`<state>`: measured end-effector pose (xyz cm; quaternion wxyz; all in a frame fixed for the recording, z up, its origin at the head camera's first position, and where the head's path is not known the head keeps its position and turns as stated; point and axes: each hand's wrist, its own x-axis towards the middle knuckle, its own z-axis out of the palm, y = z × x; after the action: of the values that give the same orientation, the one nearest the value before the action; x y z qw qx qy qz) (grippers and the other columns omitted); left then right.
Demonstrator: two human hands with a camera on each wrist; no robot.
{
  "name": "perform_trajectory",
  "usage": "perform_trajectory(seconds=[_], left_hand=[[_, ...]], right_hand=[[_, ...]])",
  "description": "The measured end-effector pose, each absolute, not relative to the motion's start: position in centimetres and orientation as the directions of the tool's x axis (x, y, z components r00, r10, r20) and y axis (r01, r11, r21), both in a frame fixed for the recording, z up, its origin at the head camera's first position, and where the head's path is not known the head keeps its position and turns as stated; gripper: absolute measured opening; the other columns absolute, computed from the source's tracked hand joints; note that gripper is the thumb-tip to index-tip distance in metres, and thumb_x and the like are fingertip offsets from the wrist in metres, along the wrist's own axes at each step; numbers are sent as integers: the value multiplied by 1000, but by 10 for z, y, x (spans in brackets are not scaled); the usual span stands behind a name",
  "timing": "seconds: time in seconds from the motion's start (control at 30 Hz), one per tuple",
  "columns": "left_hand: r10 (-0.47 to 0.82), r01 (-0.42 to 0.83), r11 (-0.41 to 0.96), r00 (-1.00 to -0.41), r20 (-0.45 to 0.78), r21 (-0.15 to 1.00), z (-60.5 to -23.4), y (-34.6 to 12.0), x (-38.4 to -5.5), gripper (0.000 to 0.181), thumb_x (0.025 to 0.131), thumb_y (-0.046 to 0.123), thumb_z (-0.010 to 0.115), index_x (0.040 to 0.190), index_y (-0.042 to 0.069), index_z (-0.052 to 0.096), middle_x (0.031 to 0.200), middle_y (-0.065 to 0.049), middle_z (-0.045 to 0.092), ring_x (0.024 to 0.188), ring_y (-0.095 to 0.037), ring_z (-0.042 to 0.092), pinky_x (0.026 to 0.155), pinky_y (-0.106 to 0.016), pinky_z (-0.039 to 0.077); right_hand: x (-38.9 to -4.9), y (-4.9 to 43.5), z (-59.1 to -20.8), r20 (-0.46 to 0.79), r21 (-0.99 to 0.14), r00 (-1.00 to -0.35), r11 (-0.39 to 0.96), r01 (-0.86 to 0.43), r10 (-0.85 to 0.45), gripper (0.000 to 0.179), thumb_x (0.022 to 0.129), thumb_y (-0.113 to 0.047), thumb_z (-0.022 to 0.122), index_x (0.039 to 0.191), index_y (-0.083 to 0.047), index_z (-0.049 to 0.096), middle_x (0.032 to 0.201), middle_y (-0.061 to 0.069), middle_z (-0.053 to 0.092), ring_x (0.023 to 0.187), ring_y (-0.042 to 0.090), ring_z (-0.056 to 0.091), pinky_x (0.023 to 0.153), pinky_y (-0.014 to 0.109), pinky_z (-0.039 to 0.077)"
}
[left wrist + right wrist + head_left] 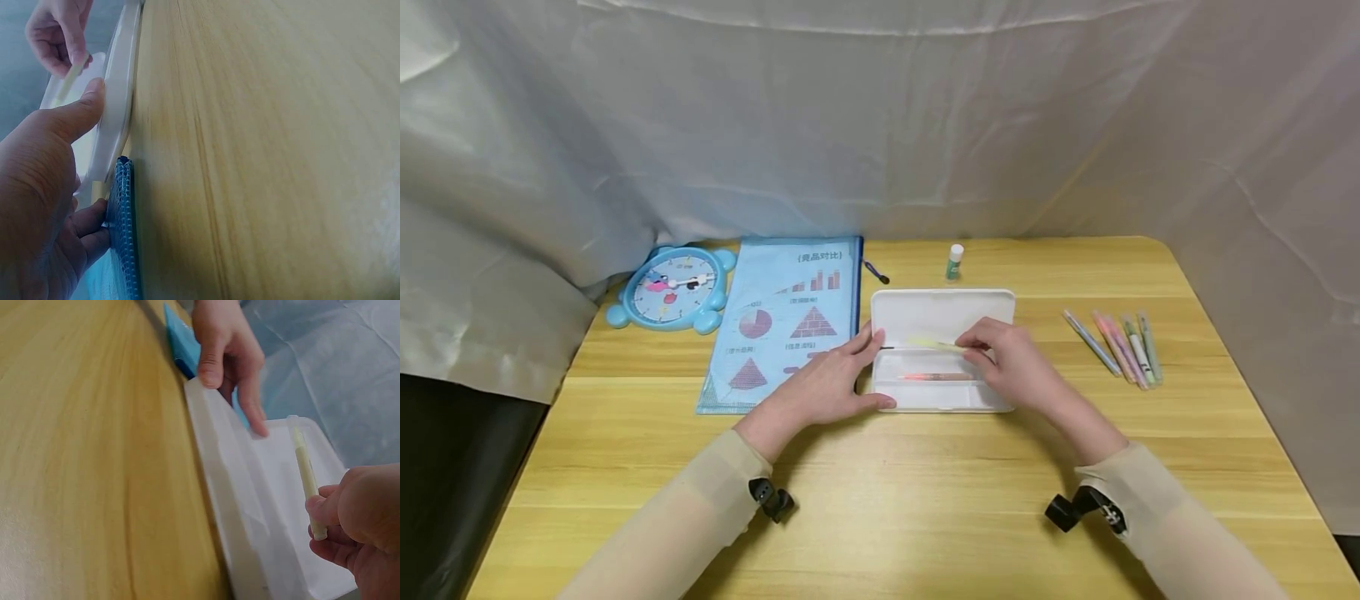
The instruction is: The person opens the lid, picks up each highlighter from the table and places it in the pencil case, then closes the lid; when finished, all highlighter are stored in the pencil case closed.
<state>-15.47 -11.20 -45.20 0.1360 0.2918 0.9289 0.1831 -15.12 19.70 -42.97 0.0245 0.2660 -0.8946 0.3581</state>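
A white pencil case (943, 400) lies with its lid raised at the back. My left hand (827, 383) holds the case's left end, thumb at the front corner and fingers toward the hinge side. In the left wrist view its thumb (87, 106) lies against the rim. My right hand (1011, 362) pinches a pale yellow marker (305, 472) near one end. The marker hangs over the case, its capped tip pointing left in the head view. Inside the case rests an orange-tipped marker (936, 377), parallel to the long side.
Several coloured markers (1131, 350) lie right of the case. A glue stick (954, 262) stands behind it, near a small dark blue object (876, 272). To the left are a blue zip folder (767, 333) and a blue toy clock (673, 287). Grey curtain (910, 125) borders the table.
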Motion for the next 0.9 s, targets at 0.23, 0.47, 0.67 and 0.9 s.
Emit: perform_trajectory(seconds=[0.23, 0.47, 0.67, 0.9], left_hand=[[591, 492, 761, -794, -141, 423, -451, -111, -154, 108, 93, 71, 67, 169, 15, 15, 175, -11, 5, 143, -39, 48, 109, -49, 48], [592, 488, 757, -794, -139, 434, -451, -112, -154, 108, 93, 70, 68, 169, 15, 16, 175, -11, 5, 145, -38, 46, 111, -49, 46], [590, 487, 757, -796, -137, 435, -451, -112, -154, 107, 94, 69, 69, 169, 14, 15, 175, -11, 5, 146, -38, 44, 112, -49, 45], [584, 481, 762, -800, -139, 432, -453, -112, -154, 108, 93, 70, 69, 169, 15, 16, 175, -11, 6, 146, -38, 44, 112, -48, 46]], right_hand=[[-154, 193, -441, 189, -552, -838, 650, -522, -513, 12, 93, 8, 76, 103, 2, 78, 98, 9, 72, 91, 23, 68, 80, 41, 59], [-153, 190, -445, 159, -483, -824, 685, -545, -544, 12, 93, 9, 76, 101, 1, 79, 96, 7, 71, 91, 25, 68, 83, 44, 59], [-151, 188, -445, 128, -478, -829, 699, -532, -544, 12, 95, 8, 74, 102, -1, 79, 97, 5, 71, 94, 24, 68, 87, 45, 58], [-150, 187, -446, 111, -473, -811, 687, -552, -575, 15, 96, 10, 70, 101, -1, 80, 96, 5, 72, 92, 24, 69, 86, 45, 58]])
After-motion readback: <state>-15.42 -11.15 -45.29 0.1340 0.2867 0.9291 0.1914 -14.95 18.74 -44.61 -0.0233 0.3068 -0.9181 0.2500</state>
